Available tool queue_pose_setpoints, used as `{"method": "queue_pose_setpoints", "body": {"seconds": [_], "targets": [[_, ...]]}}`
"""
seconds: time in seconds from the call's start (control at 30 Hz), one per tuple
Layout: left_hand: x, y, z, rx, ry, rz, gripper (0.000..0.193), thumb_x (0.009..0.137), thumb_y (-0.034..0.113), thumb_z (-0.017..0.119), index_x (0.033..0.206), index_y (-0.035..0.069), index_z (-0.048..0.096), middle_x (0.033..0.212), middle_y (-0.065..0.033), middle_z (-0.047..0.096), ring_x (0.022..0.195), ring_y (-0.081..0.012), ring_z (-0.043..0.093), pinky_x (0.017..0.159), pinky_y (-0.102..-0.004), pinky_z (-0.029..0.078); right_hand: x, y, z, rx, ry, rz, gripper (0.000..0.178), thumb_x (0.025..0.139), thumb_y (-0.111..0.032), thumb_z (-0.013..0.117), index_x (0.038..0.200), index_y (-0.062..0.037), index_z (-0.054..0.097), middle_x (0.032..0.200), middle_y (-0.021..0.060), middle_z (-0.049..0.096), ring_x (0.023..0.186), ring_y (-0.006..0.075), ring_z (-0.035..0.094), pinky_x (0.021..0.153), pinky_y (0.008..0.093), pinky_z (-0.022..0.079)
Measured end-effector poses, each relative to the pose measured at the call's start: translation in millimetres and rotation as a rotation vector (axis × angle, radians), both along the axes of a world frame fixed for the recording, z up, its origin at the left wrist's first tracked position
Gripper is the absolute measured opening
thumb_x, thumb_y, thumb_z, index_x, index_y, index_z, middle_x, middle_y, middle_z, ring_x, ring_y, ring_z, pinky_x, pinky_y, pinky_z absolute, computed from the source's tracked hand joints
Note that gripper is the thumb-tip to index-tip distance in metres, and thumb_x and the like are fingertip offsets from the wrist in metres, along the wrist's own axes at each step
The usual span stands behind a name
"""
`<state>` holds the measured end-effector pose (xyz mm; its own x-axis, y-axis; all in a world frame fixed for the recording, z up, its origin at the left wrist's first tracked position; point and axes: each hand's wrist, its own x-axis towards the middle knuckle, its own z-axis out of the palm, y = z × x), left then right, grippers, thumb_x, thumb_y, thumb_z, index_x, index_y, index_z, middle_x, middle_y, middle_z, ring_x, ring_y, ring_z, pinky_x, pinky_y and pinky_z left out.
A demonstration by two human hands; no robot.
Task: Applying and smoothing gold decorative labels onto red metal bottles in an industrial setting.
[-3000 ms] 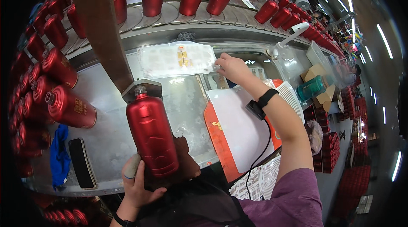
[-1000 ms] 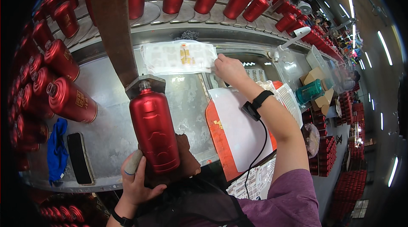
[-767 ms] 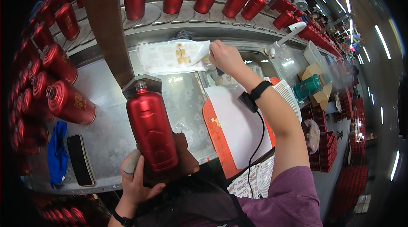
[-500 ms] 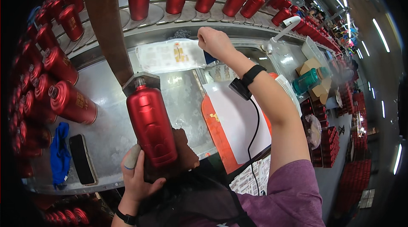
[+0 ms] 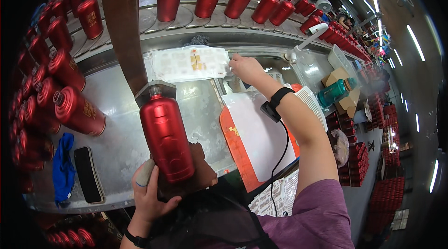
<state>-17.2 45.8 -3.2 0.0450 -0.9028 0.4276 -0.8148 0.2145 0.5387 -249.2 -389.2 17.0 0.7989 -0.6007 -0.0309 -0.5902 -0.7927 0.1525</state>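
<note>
A red metallic bottle (image 5: 167, 137) lies at a slant with its neck toward a metal holder (image 5: 170, 91) and its base over a brown block (image 5: 203, 167). My left hand (image 5: 151, 193) is at the bottle's lower left, thumb spread away and a covered fingertip against its side; the other fingers are partly hidden. My right hand (image 5: 249, 69) is pinched closed at the right end of a wet-looking white printed sheet (image 5: 182, 65). What its fingertips hold, if anything, I cannot make out. A white paper (image 5: 256, 132) on an orange board lies below my right forearm.
Red bottles (image 5: 79, 111) crowd the left, beside a blue cloth (image 5: 64, 169) and a phone (image 5: 88, 174). More bottles ride a conveyor (image 5: 186, 18) behind. A brown post (image 5: 122, 25) rises above the holder. A white tap (image 5: 305, 41) and teal bottle (image 5: 333, 91) stand right.
My right hand has moved slightly right and toward me. The dark blue piece seen beneath it before no longer shows. My left hand and the slanted bottle have stayed in place.
</note>
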Motion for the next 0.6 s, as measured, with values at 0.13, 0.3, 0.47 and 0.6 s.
{"method": "queue_pose_setpoints", "body": {"seconds": [0.13,0.3,0.47,0.6], "targets": [[0.1,-0.4,-1.1,-0.008,0.013,-0.004,0.088,0.076,0.052,0.076,0.138,-0.005,0.046,0.14,-0.0248,0.045,0.125,-0.0437,0.045,0.103,-0.0511,0.039,-2.8,-0.2,-2.3,-0.016,0.01,0.043,0.009,0.083,-0.01,0.061,0.088,-0.003,0.063,0.1,0.0148,0.06,0.086,0.0337,0.067,0.074,0.0439,0.054],[1.3,1.1,-1.3,0.01,0.011,-0.005,0.088,0.076,0.051,0.076,0.138,-0.004,0.046,0.138,-0.0251,0.045,0.124,-0.0437,0.045,0.103,-0.0508,0.039,-0.6,4.1,-3.6,0.02,0.027,0.039,0.018,0.077,-0.006,0.068,0.093,-0.004,0.061,0.103,0.0137,0.059,0.093,0.0318,0.065,0.078,0.0411,0.054],[1.3,1.8,-2.3,0.013,0.01,-0.003,0.089,0.075,0.051,0.077,0.138,-0.004,0.046,0.138,-0.0249,0.045,0.124,-0.0437,0.045,0.103,-0.0507,0.039,2.7,6.6,-4.8,0.027,0.052,0.04,0.028,0.072,-0.003,0.072,0.097,-0.0043,0.058,0.106,0.0134,0.058,0.098,0.0306,0.064,0.081,0.0404,0.053],[0.6,1.8,-2.3,0.01,0.008,-0.005,0.09,0.076,0.051,0.077,0.139,-0.003,0.045,0.139,-0.0247,0.045,0.124,-0.0433,0.045,0.103,-0.0506,0.039,2.3,5.1,-7.0,0.004,0.064,0.054,0.028,0.072,-0.004,0.072,0.095,-0.0024,0.058,0.105,0.014,0.058,0.099,0.0301,0.064,0.081,0.04,0.053]]}}
